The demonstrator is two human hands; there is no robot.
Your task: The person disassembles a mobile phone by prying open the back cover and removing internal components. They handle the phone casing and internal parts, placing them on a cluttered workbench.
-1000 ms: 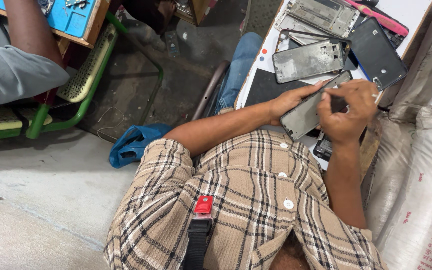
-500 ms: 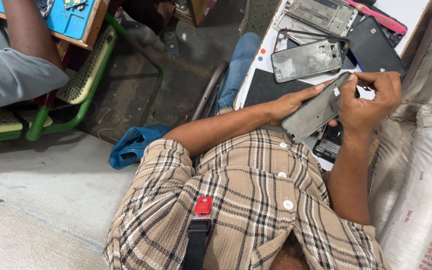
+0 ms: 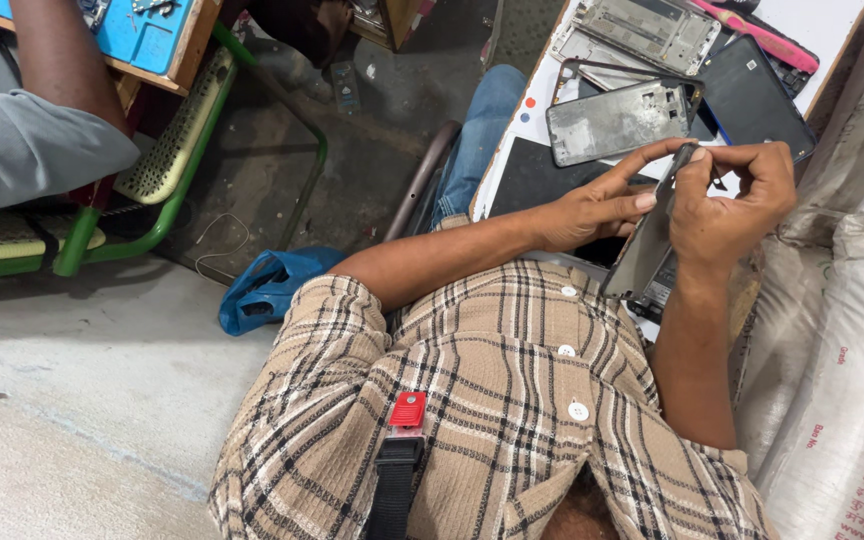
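A grey phone panel (image 3: 640,252) stands tilted on edge above my lap, in front of my checked shirt. My left hand (image 3: 592,208) grips its left side, index finger stretched along the upper edge. My right hand (image 3: 734,195) pinches the panel's top end with thumb and fingers curled; a thin dark bit (image 3: 717,182) shows under the fingers, and I cannot tell what it is. Both hands touch the panel.
A white worktable (image 3: 512,130) ahead carries a bare metal phone frame (image 3: 620,122), another frame (image 3: 652,28), a dark screen (image 3: 757,100) and a pink strip (image 3: 757,38). White sacks (image 3: 842,350) crowd the right. A blue bag (image 3: 270,287) lies on the floor. Another person's grey sleeve (image 3: 22,150) and a green bench (image 3: 187,150) are at left.
The panel has turned from lying flat in my hands to standing edge-on. My right hand has shifted from over its face to its top end.
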